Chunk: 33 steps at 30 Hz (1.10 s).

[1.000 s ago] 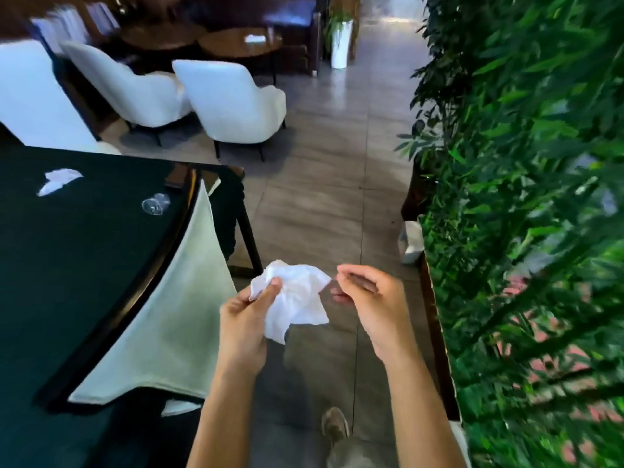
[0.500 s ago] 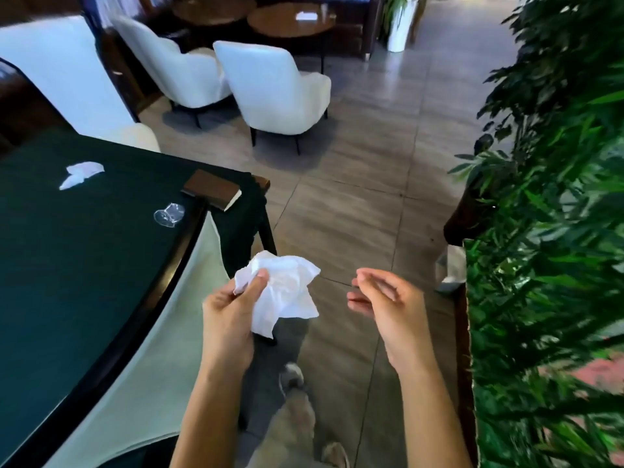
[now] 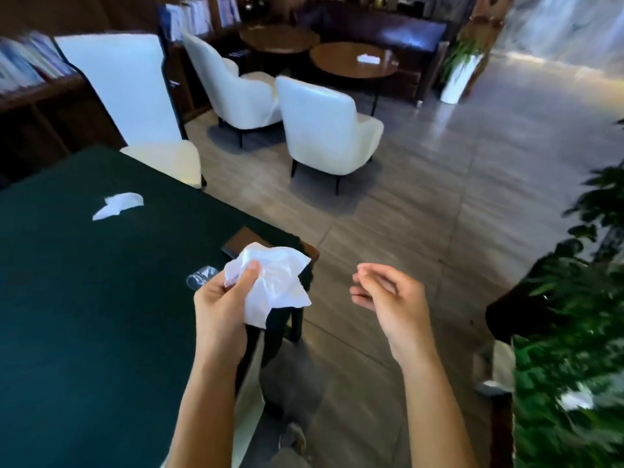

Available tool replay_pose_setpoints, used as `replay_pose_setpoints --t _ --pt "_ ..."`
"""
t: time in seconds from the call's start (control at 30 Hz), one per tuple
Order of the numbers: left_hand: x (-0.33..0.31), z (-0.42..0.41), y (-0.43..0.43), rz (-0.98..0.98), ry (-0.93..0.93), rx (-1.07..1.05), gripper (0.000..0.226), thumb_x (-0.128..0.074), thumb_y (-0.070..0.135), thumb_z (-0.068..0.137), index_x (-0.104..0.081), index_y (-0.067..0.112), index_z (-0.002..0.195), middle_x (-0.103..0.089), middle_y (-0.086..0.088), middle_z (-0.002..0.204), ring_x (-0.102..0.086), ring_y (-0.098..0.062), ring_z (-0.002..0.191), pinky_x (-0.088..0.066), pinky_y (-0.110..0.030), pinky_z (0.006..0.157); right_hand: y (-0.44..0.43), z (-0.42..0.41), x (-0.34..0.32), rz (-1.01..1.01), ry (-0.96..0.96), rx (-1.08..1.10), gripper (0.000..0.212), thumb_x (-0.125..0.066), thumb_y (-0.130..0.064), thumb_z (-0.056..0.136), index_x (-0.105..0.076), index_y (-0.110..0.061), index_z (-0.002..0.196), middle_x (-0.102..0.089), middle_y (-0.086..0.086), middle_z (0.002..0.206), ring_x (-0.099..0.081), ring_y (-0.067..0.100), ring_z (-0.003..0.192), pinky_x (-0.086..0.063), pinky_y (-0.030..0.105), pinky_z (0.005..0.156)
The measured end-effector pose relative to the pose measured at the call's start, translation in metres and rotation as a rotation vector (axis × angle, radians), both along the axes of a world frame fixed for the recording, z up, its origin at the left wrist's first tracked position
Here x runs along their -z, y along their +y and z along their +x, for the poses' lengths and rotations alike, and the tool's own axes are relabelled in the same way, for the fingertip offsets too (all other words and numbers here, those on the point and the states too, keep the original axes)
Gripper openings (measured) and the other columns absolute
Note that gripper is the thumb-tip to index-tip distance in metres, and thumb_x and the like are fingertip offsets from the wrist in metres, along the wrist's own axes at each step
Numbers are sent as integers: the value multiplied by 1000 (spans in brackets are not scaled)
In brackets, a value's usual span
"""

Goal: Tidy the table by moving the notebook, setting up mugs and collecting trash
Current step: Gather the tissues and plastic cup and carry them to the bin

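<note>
At the near corner of the dark green table (image 3: 84,298), the left hand (image 3: 221,309) is closed around a crumpled white tissue (image 3: 273,285), with the thumb pressing on it. The right hand (image 3: 388,298) is beside it over the floor, empty, fingers loosely curled. On the table lie a brown notebook (image 3: 241,243) at the corner, a clear plastic piece (image 3: 201,278) and another white tissue (image 3: 118,205) farther away.

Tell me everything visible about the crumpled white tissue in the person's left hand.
The crumpled white tissue looks like thin, soft paper, bunched into loose folds with ragged corners hanging down. The left hand grips its lower left part, thumb pressed over the front. It is held in the air above the corner of the dark green table, touching nothing else. The right hand is apart from it, empty.
</note>
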<state>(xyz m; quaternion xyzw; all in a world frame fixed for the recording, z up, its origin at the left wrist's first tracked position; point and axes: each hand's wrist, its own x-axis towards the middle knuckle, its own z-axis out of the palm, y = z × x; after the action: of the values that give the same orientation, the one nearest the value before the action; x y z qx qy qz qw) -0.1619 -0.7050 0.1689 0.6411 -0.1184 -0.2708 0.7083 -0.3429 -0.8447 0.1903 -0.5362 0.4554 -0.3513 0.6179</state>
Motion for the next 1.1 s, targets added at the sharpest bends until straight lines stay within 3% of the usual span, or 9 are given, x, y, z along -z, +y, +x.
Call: replay_pose_setpoints --t 0.1,0.27,0.37,0.57,0.7,0.8,0.83,0.97,1.1 --pt "5 46 -6 -14 21 -100 20 -73 30 95 -81 13 89 -82 -2 91 -78 -17 86 -58 -29 74 -18 53 -2 -41 23 -89 18 -71 -11 97 -80 -25 92 -83 -2 88 -79 13 78 -64 22 68" --pt "30 91 17 6 74 -270 29 -71 32 92 -73 5 82 -74 -1 85 -68 -23 84 -50 -38 77 -33 132 16 -92 112 -295 17 -70 -13 97 -79 -26 93 -82 -6 87 -77 10 75 -64 23 70" --pt "41 111 34 -18 154 -430 22 -72 27 96 -79 14 79 -76 1 85 -70 -21 84 -51 -36 75 -39 179 31 -147 195 -442 17 -70 -17 95 -79 -31 88 -81 -8 83 -76 7 74 -62 23 70" --pt "51 129 61 -59 212 -675 16 -71 21 99 -81 10 93 -79 -6 95 -74 -21 89 -55 -35 78 -44 258 75 -337 432 -780 13 -74 -22 94 -77 -33 96 -80 -10 91 -77 14 86 -64 45 88" --pt "52 129 69 -34 235 -824 19 -70 23 100 -80 12 89 -79 0 91 -75 -17 85 -56 -31 74 -46 303 109 -369 513 -968 13 -76 -24 91 -79 -30 103 -79 -8 96 -76 11 88 -64 43 89" --pt "49 125 67 28 203 -907 23 -69 26 98 -75 3 95 -77 -1 93 -74 -18 88 -55 -34 78 -48 339 135 -423 552 -1095 22 -76 -19 89 -79 -25 109 -81 -1 107 -70 -3 82 -56 20 84" --pt "47 124 65 42 205 -954 24 -70 27 97 -76 4 97 -78 -2 94 -74 -19 89 -55 -35 80 -48 350 142 -452 584 -1147 28 -75 -18 88 -78 -22 116 -80 1 115 -70 0 85 -51 18 84" --pt "42 118 51 20 242 -1100 22 -70 27 98 -80 8 101 -78 0 98 -75 -19 94 -56 -35 83 -50 380 164 -555 673 -1331 54 -74 -10 90 -62 -16 142 -65 14 138 -64 29 122 -47 35 106" --pt "45 114 26 63 263 -1169 26 -70 29 100 -78 4 101 -79 -2 98 -75 -20 93 -56 -36 83 -49 401 184 -624 726 -1496 61 -73 -13 91 -54 -15 150 -58 18 145 -55 33 134 -38 36 114"
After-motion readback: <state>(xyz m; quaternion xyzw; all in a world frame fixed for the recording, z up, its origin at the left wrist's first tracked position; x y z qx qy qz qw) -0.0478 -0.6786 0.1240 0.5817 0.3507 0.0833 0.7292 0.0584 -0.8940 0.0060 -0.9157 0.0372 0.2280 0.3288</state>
